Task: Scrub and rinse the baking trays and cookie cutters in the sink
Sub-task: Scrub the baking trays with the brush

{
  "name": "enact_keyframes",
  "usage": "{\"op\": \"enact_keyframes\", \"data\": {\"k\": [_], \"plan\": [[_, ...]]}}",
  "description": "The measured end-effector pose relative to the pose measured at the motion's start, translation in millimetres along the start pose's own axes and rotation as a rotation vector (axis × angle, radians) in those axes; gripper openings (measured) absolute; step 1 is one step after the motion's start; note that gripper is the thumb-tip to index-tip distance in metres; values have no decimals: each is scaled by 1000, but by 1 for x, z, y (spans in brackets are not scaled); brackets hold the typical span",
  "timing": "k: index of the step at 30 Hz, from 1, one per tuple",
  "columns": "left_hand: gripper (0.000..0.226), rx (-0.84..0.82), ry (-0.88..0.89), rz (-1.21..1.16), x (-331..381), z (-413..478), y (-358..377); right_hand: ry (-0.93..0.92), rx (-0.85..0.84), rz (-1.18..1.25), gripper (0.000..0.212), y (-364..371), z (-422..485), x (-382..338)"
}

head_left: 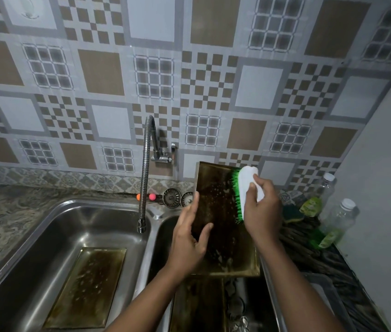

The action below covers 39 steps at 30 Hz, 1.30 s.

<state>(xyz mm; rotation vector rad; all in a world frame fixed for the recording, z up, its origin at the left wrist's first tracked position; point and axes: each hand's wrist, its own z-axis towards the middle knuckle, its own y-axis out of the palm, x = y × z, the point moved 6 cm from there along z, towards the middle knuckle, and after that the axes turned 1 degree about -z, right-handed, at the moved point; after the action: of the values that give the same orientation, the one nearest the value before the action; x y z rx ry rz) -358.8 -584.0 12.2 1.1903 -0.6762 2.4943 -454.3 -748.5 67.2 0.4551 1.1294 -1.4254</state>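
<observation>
Double steel sink [34, 219] set in a stone-patterned counter [3, 212], below a tiled wall.

Left hand [189, 240]: grips the left edge of a dark, stained baking tray [216, 188]. The thumb lies across the tray's face and the fingers are wrapped behind it. The tray stands nearly upright over the right basin, soap flecks on its surface, with its lower edge just above the basin.

Right hand [261, 212]: fingers clamped round the white back of a scrubbing brush [247, 185]. The green bristles press against the upper right part of the held tray.

Second tray [87, 286]: lies flat on the floor of the left basin, wet and browned.

Third tray [197, 305]: lies low in the right basin, under the held one. Small metal pieces [237, 317] sit beside it, too dim to identify.

Tap [145, 168]: flexible hose, wall-mounted, with its outlet over the divider between the basins.

Back edge of the counter: two sink strainers [171, 197] behind the divider.

Right end of the counter: a sponge [293, 213] and two clear bottles [333, 226] holding green liquid, near the side wall.
</observation>
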Motion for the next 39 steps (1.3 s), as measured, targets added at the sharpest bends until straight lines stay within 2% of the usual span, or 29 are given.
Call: {"op": "enact_keyframes", "data": {"k": [6, 10, 12, 14, 18, 21, 24, 31, 36, 39], "plan": [[65, -4, -88, -139, -5, 4, 2, -150, -230, -20, 27, 35, -30, -38], [71, 153, -186, -182, -15, 10, -12, -110, -369, 146, 24, 49, -66, -29], [63, 194, -213, -163, -19, 17, -20, -93, -422, 176, 23, 46, -83, -18], [52, 214, -217, -153, -21, 21, -27, -64, -481, 150, 23, 39, -93, -2], [55, 201, -133, -30, -16, 27, -33, 23, -585, -3, 24, 24, -100, 42], [61, 124, -90, 30, -15, 27, -29, 92, -535, -39, 23, 8, -94, 62], [72, 76, -125, 92, -22, 20, -26, 152, -481, 53, 24, 0, -85, 63], [90, -77, -92, 161, -21, 1, -8, 105, -409, 120, 33, 18, -65, 43], [83, -43, -114, 64, -22, -3, -2, 111, -374, 128, 33, 26, -60, 35], [75, 31, -193, -17, -32, -6, -10, 114, -241, 76, 33, 8, -49, 48]]}}
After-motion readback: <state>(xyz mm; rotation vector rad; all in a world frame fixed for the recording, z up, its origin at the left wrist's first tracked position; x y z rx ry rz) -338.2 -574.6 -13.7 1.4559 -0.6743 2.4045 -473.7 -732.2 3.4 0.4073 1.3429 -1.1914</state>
